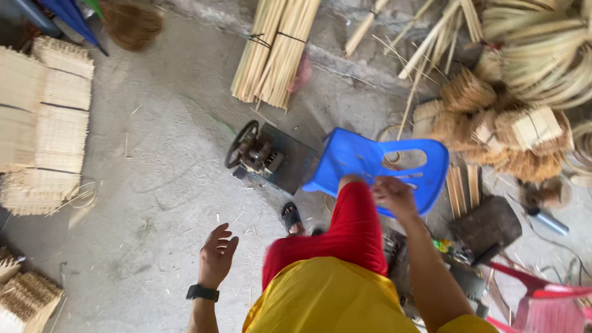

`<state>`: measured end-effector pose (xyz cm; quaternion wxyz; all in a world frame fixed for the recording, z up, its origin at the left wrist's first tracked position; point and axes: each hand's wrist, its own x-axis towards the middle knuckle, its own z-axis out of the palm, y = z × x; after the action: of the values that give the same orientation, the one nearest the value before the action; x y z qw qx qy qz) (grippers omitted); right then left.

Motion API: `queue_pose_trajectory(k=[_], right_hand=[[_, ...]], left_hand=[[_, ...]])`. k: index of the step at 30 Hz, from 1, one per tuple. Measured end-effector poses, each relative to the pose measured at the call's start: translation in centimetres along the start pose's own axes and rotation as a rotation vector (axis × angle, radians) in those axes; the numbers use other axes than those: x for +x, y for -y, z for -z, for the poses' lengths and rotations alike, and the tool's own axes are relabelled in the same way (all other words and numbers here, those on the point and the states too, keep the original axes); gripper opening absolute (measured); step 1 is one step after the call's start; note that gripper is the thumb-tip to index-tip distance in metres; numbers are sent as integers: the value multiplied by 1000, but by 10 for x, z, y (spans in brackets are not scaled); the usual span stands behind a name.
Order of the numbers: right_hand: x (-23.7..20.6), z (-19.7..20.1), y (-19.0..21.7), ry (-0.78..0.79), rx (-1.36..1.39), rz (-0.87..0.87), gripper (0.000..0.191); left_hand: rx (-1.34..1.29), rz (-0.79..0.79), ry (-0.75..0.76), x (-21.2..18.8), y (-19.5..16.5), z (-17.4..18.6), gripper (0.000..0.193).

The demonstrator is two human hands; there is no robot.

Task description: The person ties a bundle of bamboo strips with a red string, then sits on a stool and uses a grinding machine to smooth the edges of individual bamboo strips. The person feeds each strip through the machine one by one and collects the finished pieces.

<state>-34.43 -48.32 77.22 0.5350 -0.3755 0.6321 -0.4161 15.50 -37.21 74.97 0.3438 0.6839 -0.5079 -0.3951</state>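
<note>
The right hand (394, 196) reaches forward with the arm extended and grips the seat edge of the blue plastic chair (370, 161), which tilts above the concrete floor (160, 185). The left hand (217, 253) hangs free, fingers loosely spread, beside a small machine (259, 154).

left hand (217, 254): empty, fingers loosely curled, hanging low at the side
right hand (393, 196): reaching forward, arm extended, grip blurred
</note>
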Motion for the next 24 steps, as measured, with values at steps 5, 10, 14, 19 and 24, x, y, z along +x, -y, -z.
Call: queue_pose_trajectory(k=[5, 10, 14, 19, 24], right_hand=[[128, 13, 98, -155, -14, 10, 33], [297, -31, 140, 54, -43, 62, 35], [466, -86, 122, 219, -14, -126, 38], [742, -182, 56, 317, -128, -274, 42], [909, -226, -22, 306, -316, -275, 66]], left_hand=[[136, 103, -241, 54, -24, 25, 43], [123, 160, -460, 124, -48, 0, 41], [71, 139, -539, 224, -88, -33, 41], [179, 199, -614, 426, -105, -69, 38], [14, 10, -447, 662, -45, -185, 38]])
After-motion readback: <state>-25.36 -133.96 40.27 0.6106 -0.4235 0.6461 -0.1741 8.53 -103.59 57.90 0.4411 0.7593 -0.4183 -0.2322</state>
